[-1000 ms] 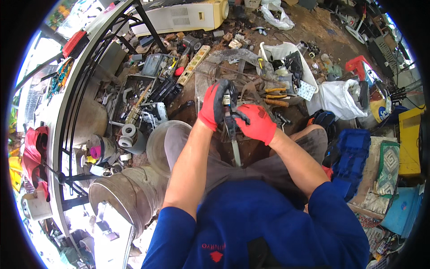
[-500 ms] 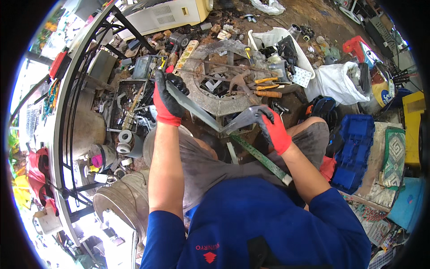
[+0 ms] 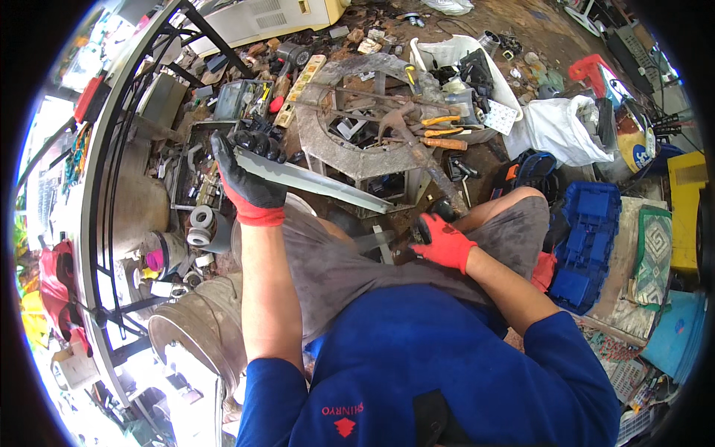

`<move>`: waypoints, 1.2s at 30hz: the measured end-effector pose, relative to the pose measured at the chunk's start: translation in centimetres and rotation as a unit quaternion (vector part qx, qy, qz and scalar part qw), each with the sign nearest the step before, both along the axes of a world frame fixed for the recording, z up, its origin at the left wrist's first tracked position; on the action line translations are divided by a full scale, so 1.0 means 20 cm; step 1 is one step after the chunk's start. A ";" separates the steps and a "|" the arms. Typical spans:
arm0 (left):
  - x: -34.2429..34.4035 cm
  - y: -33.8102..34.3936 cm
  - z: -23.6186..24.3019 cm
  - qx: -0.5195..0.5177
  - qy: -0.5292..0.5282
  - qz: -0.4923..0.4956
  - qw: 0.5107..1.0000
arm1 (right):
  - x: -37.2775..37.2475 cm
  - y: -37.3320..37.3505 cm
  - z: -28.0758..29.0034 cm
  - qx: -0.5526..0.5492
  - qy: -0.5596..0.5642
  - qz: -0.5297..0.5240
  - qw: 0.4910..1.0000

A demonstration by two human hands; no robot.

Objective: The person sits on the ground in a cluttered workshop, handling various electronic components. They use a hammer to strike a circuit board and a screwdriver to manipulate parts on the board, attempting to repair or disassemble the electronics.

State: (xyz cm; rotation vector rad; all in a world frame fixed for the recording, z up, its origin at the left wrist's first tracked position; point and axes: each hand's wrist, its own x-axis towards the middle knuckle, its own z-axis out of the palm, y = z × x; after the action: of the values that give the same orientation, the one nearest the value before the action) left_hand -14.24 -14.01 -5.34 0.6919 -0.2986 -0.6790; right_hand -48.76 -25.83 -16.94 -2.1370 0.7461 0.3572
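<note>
My left hand, in a black and red glove, is closed on one end of a long flat grey metal strip. The strip slants down to the right, its far end over the space between my knees. My right hand, gloved alike, is low by my right thigh, fingers curled. A smeared grey blade seems to stick out of it to the left, apart from the strip. Beyond both hands a worn ring-shaped stand holds a hammer, orange-handled pliers and scrap bits.
A white tub of parts and a white sack stand at the far right. Blue plastic trays lie by my right knee. On the left are a metal rack, a parts tray and a round drum.
The right hand has swung down toward my lap, and its blade has left the strip. My left hand has shifted left and lower, with the strip lying flatter. The green band is out of sight.
</note>
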 end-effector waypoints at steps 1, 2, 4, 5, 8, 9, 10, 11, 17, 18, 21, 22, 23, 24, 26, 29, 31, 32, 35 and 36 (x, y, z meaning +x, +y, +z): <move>0.04 0.03 -0.02 -0.022 -0.001 -0.034 0.999 | 0.02 0.01 0.03 -0.030 -0.028 -0.021 0.999; 0.06 0.07 -0.01 -0.043 -0.006 -0.065 0.997 | 0.06 0.02 0.07 -0.035 -0.028 0.009 0.999; -0.08 0.04 0.09 0.029 0.045 0.044 0.998 | 0.12 0.02 0.10 -0.048 -0.020 0.056 0.997; -0.06 0.08 0.09 0.014 0.043 0.028 0.999 | 0.15 0.05 0.09 -0.066 -0.022 0.055 0.996; -0.12 0.10 0.12 0.033 0.051 0.058 0.996 | 0.22 0.07 -0.05 -0.058 -0.054 0.002 0.997; -0.11 0.13 0.14 0.038 0.046 0.082 0.995 | 0.26 0.06 -0.09 -0.087 -0.124 -0.004 0.988; -0.10 0.15 0.13 0.030 0.044 0.093 0.994 | 0.24 0.04 -0.11 -0.097 -0.138 0.006 0.986; -0.08 0.19 0.14 0.025 0.034 0.108 0.993 | 0.26 0.04 -0.11 -0.099 -0.164 0.023 0.981; 0.09 0.45 0.34 -0.035 0.091 0.169 0.981 | 0.27 0.03 0.05 -0.101 -0.285 0.053 0.952; 0.16 0.57 0.29 -0.065 0.083 0.146 0.984 | 0.29 0.05 0.09 -0.076 -0.290 0.056 0.952; 0.12 0.60 0.28 -0.097 0.102 0.131 0.981 | 0.27 0.09 0.17 -0.036 -0.336 0.065 0.939; 0.07 0.58 0.26 -0.104 0.103 0.118 0.982 | 0.26 0.10 0.18 -0.018 -0.334 0.058 0.941; -0.01 0.53 0.20 -0.069 0.109 0.109 0.986 | 0.27 0.13 0.23 0.014 -0.345 0.057 0.937; -0.12 0.49 0.13 -0.037 0.114 0.097 0.988 | 0.27 0.15 0.26 0.032 -0.349 0.038 0.936; -0.32 0.58 -0.07 0.085 -0.072 -0.005 0.994 | 0.30 0.23 0.28 0.085 -0.362 0.015 0.928; -0.63 0.59 -0.18 0.162 -0.113 -0.056 0.979 | 0.35 0.31 0.35 0.099 -0.359 0.020 0.928; -0.74 0.58 -0.11 0.068 -0.019 -0.085 0.994 | 0.40 0.35 0.51 0.174 -0.338 0.042 0.924; -0.73 0.58 -0.05 0.044 -0.024 -0.075 0.996 | 0.42 0.35 0.54 0.190 -0.361 0.077 0.910; -0.65 0.68 0.14 0.076 -0.047 -0.010 0.996 | 0.50 0.38 0.58 0.122 -0.426 0.189 0.876; -0.60 0.72 0.19 0.083 -0.063 0.053 0.993 | 0.51 0.41 0.61 0.194 -0.424 0.157 0.871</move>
State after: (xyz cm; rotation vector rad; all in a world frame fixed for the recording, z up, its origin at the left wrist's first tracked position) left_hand -26.20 0.33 -1.57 0.9052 -0.3217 -0.5640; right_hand -38.53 -17.67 -4.72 -1.7568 -0.1782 -0.2614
